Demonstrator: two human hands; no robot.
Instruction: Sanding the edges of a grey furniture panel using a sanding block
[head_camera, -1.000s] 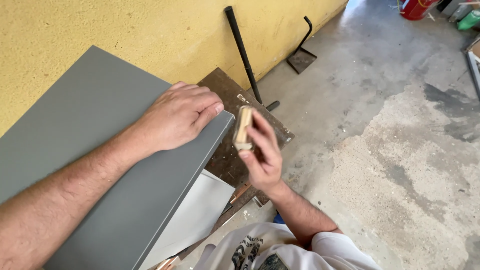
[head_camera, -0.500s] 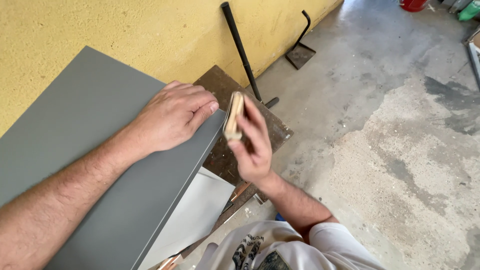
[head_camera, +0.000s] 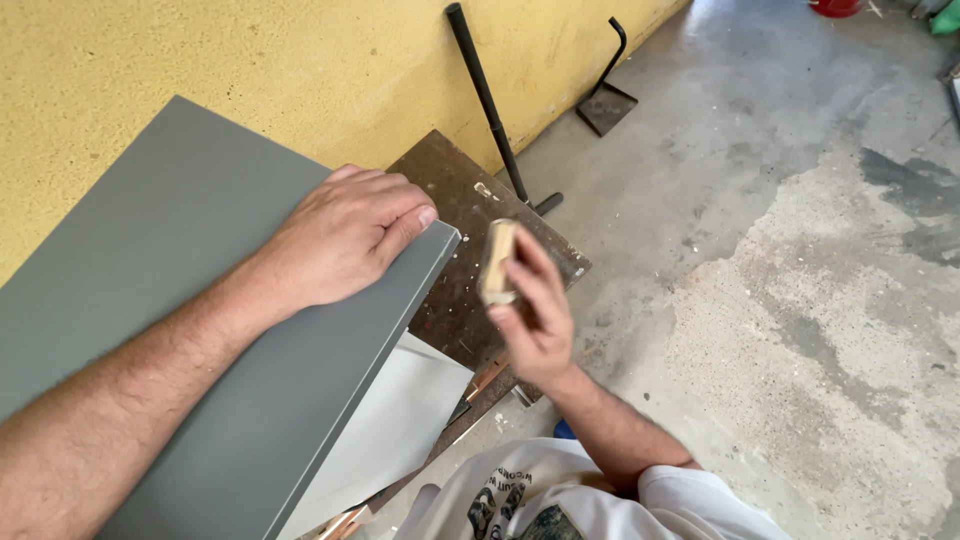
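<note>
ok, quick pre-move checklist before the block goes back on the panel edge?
1. Left hand flat on the grey panel near its corner: ok.
2. Right hand grips the small wooden block by its side: ok.
3. Block touching the panel end: not ok, it is held apart in the air.
4. Panel resting on the brown board beneath: cannot tell how firmly.
5. Black metal bar leaning on the yellow wall, away from both hands: ok.

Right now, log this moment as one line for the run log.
left hand: flat on grey panel near its end | right hand: holds small wooden block off the panel | under panel: brown board, white sheet
</note>
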